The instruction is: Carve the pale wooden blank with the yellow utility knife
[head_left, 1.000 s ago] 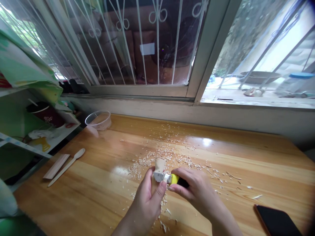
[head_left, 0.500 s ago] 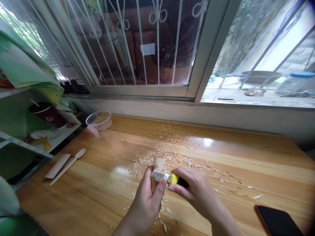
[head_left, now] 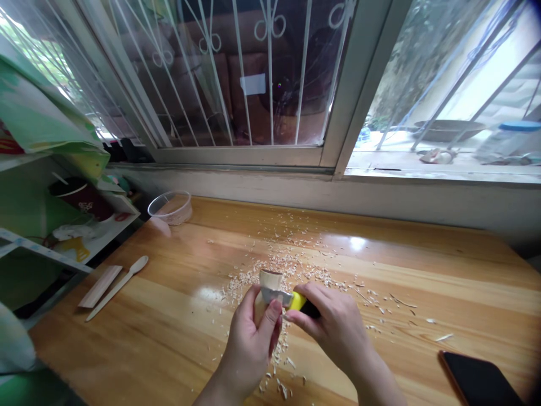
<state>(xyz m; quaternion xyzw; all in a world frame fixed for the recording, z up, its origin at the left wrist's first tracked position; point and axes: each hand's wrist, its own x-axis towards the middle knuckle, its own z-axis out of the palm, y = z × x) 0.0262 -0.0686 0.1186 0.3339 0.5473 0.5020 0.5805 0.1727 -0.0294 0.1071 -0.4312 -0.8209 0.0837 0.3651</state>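
Note:
My left hand (head_left: 252,338) is wrapped round a small pale piece of wood (head_left: 270,278), whose top end sticks up past the fingers. In my right hand (head_left: 329,316) is a carving knife with a yellow and black handle (head_left: 305,304). Its metal blade (head_left: 275,295) lies across the wood, and my left thumb is close to the blade's back. The blade's exact edge contact is hard to make out. Wood shavings (head_left: 291,262) are scattered on the table beneath and beyond both hands.
A wooden spoon (head_left: 122,285) and a flat strip of wood (head_left: 100,286) lie at the table's left. A clear plastic bowl (head_left: 171,210) stands at the back left corner. A phone (head_left: 477,376) rests at the front right. A barred window (head_left: 253,79) rises behind the wooden table (head_left: 177,338).
The piece of wood has tilted, so its top end face now shows. The knife blade and right hand have shifted slightly left and turned with it.

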